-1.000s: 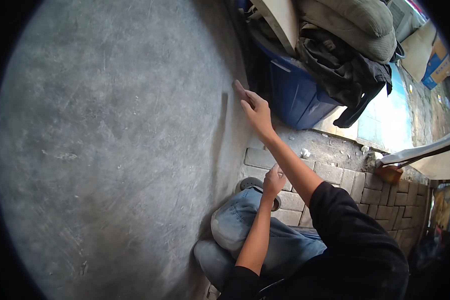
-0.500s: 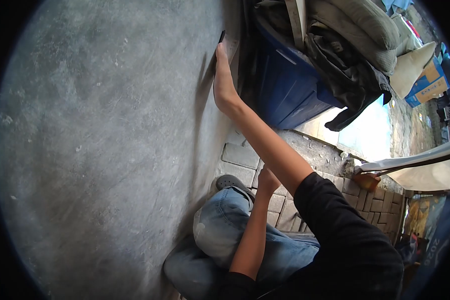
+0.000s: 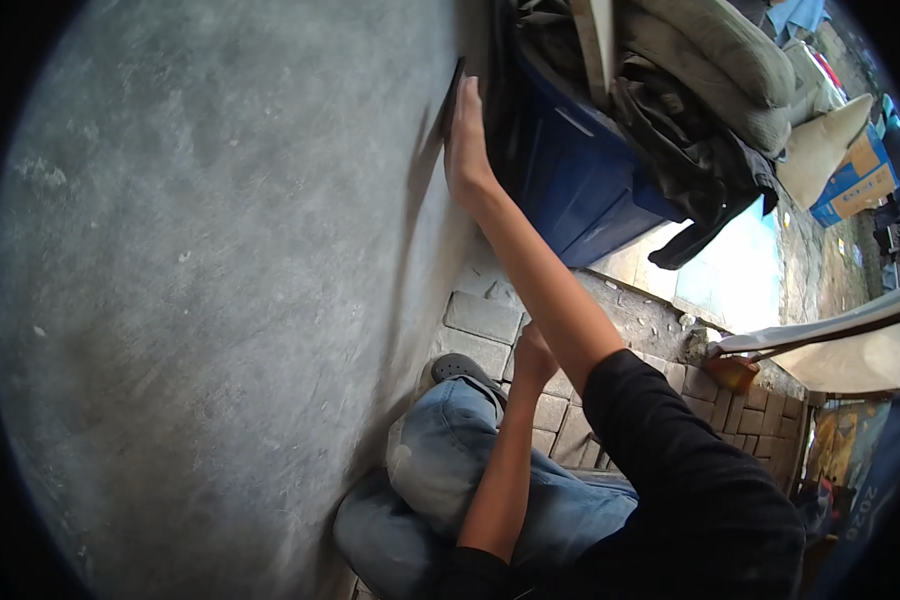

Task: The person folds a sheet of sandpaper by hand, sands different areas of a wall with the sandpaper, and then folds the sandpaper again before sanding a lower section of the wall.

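Observation:
My right hand [image 3: 466, 145] reaches up along the grey wall [image 3: 220, 250], palm toward it and fingers stretched. It holds a thin dark flat piece [image 3: 457, 88] against the wall; most of this piece is hidden behind the fingers. Below, my left hand [image 3: 535, 358] hangs near my knee, above the paving. Its fingers are hidden, partly behind my right forearm, so what it holds, if anything, does not show.
A blue bin [image 3: 580, 190] heaped with dark clothes [image 3: 685, 125] and grey cushions [image 3: 725, 65] stands right of my right hand. My shoe [image 3: 460, 368] rests on paving bricks [image 3: 482, 315]. Farther right are a cardboard box [image 3: 860, 185] and a pale sheet [image 3: 840, 355].
My right hand has moved up the wall with the piece, turning from a side grip to a flat palm, then slightly right. My left hand has shifted slightly left and is more hidden.

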`<state>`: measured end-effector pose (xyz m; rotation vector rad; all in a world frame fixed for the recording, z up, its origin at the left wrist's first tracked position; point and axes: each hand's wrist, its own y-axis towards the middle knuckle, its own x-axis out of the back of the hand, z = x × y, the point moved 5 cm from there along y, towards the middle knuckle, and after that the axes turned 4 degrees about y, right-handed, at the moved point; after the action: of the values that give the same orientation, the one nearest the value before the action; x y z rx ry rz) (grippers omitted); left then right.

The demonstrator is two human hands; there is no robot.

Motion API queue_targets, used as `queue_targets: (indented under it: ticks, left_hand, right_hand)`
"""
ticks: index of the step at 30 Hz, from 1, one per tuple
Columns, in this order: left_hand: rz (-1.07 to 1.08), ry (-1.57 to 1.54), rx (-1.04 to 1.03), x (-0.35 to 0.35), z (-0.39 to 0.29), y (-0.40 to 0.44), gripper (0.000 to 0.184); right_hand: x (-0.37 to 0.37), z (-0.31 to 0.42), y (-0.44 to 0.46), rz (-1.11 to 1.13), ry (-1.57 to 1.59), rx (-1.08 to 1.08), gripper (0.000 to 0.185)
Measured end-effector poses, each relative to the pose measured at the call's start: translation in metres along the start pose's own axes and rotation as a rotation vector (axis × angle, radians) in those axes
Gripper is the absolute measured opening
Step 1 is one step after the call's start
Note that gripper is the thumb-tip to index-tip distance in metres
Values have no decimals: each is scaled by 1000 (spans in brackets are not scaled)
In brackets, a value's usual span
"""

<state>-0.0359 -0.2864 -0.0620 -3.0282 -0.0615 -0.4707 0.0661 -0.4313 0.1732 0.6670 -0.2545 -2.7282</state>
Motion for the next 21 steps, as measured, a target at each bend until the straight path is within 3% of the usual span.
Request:
queue_targets:
  ticks: [2,4,6,7,9,10,12,13,14,16,18,21]
  left_hand:
    - [-105,-44,-55,10,-18,-14,40]
    - [-113,103,-168,-17,26,-10,46]
    - [-338,-82,-706,-40,78,-5,50]
    - [-332,-90,-702,-28,57,-14,50]
    - [139,-305,265,-20,55,-10,48]
    - [134,-304,242,-21,46,-6,48]
    - [-165,-398,-121,-15,22,-9,46]
    - [104,-823,41,-24,46,-5,48]
    - [104,-821,57,-31,62,-13,48]
    - [65,-462,282,-28,66,-6,51]
    - [-45,-601,143,-31,54,-3,49]
    - [-139,-375,-25,-38,53,-22,45]
  right_hand:
    - [47,-54,34,-228,299,-364,82]
    - [56,-32,55,-228,258,-296,81]
    - [49,-36,51,-213,243,-314,80]
    - [46,-44,40,-215,247,-340,80]
    - [35,-48,28,-197,265,-367,79]
    - [27,-43,24,-183,261,-348,79]
    - [4,-23,17,77,167,36,78]
    - [6,-30,15,80,169,25,78]
    - [14,-37,10,32,162,-25,78]
    - [23,-39,21,-31,143,-85,80]
    - [25,-41,31,-39,122,-112,80]
    - [37,-60,15,-149,193,-307,80]
